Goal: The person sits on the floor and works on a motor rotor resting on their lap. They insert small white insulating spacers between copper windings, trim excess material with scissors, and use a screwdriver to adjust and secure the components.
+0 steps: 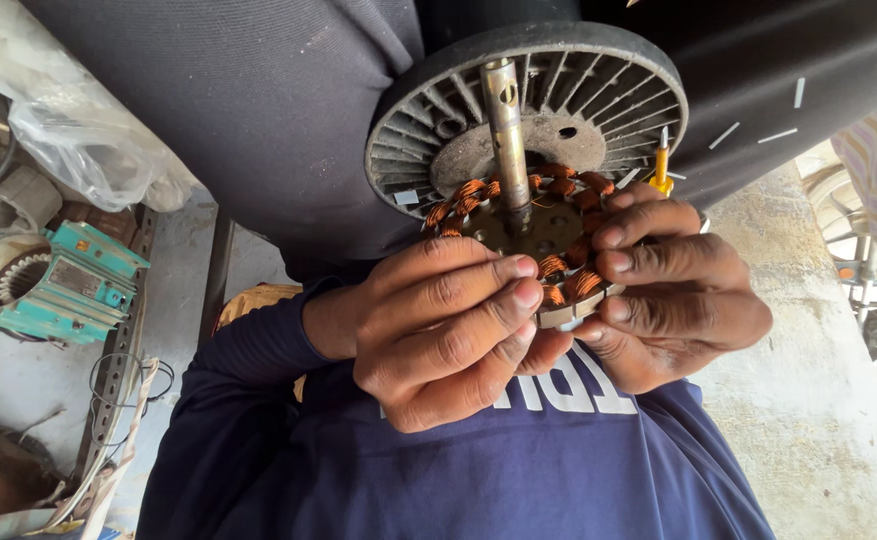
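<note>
Clutter sits at our far left: a clear plastic bag point(78, 130), a teal motor housing point(73, 285) and loose wire point(118, 385) on the floor. Moving right, our left hand point(438, 335) curls its fingers point(503, 295) onto the rim of the stator point(533, 235), pressing near the copper coils point(573, 280). The stator rests against a ribbed motor cover point(548, 95) with a steel shaft point(506, 130) standing out of it. Our right hand point(673, 300) grips the stator's other edge, fingers closed round it. Most slots already carry windings, so we judge the winding largely done; tidying and reassembly seem left. Further right lies the concrete counter point(808, 400).
</note>
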